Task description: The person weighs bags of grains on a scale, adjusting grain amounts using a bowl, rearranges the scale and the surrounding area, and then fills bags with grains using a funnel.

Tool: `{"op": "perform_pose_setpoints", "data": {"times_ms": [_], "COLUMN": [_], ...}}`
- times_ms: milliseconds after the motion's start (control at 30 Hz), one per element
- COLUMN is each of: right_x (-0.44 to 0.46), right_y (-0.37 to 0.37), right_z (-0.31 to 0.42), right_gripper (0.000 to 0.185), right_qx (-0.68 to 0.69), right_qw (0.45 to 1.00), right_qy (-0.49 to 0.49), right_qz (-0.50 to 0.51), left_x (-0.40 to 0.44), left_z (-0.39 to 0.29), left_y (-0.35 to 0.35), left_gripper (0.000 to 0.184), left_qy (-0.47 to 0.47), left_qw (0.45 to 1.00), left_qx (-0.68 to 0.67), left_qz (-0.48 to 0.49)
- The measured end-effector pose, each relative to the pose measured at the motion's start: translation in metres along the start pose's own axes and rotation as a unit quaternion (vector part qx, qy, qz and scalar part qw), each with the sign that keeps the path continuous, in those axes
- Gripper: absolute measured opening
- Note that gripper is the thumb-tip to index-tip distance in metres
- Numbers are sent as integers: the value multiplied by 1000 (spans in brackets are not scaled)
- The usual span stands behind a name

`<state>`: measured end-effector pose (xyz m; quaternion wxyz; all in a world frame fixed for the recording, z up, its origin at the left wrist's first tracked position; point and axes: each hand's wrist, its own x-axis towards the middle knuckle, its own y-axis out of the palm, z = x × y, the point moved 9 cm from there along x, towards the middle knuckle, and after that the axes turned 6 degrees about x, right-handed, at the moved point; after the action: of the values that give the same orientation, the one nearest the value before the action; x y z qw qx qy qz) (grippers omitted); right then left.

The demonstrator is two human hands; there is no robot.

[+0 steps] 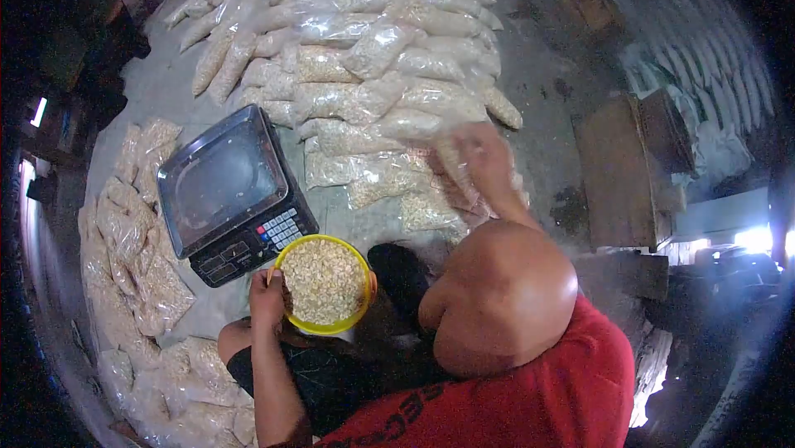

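Observation:
Pale chips or flakes fill a round yellow basin (326, 285) at the lower middle of the head view. My left hand (267, 299) grips the basin by its left rim, at an orange handle. My right hand (479, 154), blurred by motion, is stretched out over the front right of the stacked clear bags. A filled clear bag (454, 168) lies right beside its fingers; whether the fingers hold it cannot be made out. Left of the basin stands a black weighing scale (224, 187) with a bare tray and a keypad.
Rows of filled clear bags (348, 26) cover the floor ahead. More filled bags (132, 241) lie at the left and lower left. A cardboard box (617, 175) stands on the right, near stacked pale sheets or sacks (704, 50).

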<state>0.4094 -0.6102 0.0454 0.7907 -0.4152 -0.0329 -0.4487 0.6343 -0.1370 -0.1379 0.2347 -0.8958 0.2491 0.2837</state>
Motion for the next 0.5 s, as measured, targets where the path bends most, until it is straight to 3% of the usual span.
{"op": "perform_pose_setpoints", "data": {"times_ms": [33, 100, 167, 233, 433, 500], "right_x": [6, 16, 42, 76, 162, 177], "right_y": [-35, -103, -156, -189, -161, -119], "right_z": [-5, -42, -66, -81, -124, -164], "right_gripper": [23, 20, 21, 25, 28, 28], "right_qx": [40, -34, -15, -118, -212, -235], "right_qw": [999, 983, 984, 971, 962, 962], "right_qy": [13, 144, 89, 76, 16, 111], "right_qz": [-25, -113, -154, -194, -171, -84], "left_x": [-2, 1, 5, 13, 11, -4], "left_z": [-3, -2, 8, 11, 13, -20], "left_y": [1, 1, -1, -6, -3, -5], "left_gripper": [22, 23, 24, 26, 25, 25], "left_qy": [-18, -12, -9, 35, 0, 24], "left_qw": [1000, 999, 999, 995, 998, 993], "left_qx": [18, 28, 40, 88, 50, 99], "left_qz": [-2, -13, -27, -42, -34, -62]}}
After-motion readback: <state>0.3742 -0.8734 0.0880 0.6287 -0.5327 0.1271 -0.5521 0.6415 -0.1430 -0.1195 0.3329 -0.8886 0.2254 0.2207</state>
